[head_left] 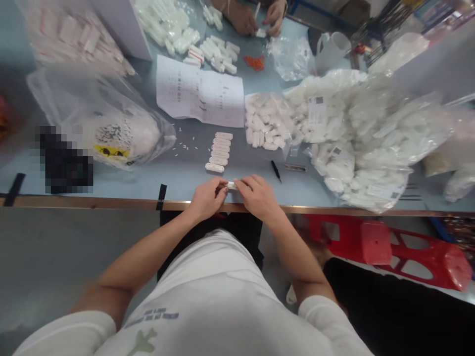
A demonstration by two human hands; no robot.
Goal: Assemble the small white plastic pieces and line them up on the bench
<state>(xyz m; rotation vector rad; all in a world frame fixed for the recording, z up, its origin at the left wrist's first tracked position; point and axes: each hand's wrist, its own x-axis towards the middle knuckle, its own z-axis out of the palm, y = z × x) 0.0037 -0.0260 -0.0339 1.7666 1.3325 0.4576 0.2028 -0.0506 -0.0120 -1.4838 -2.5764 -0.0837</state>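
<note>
Between the fingertips of my left hand (210, 197) and my right hand (257, 196) is a small white plastic piece (232, 185), held near the table's front edge. Each hand pinches one end of it. Just beyond, several similar white pieces (219, 154) lie stacked in a column, dark marks along their faces. Tiny white bits (184, 145) are scattered to the left of that column. To the right rest a black pen (275, 170) and a small flat metal-looking strip (295, 168).
Clear bags of white parts (269, 121) crowd the right side. A printed sheet (200, 94) lies beyond the column. At left is a plastic bag with a yellow print (122, 138). Across the table another person's hands (260, 20) work near orange pieces (254, 63). Red stools (376, 242) stand below right.
</note>
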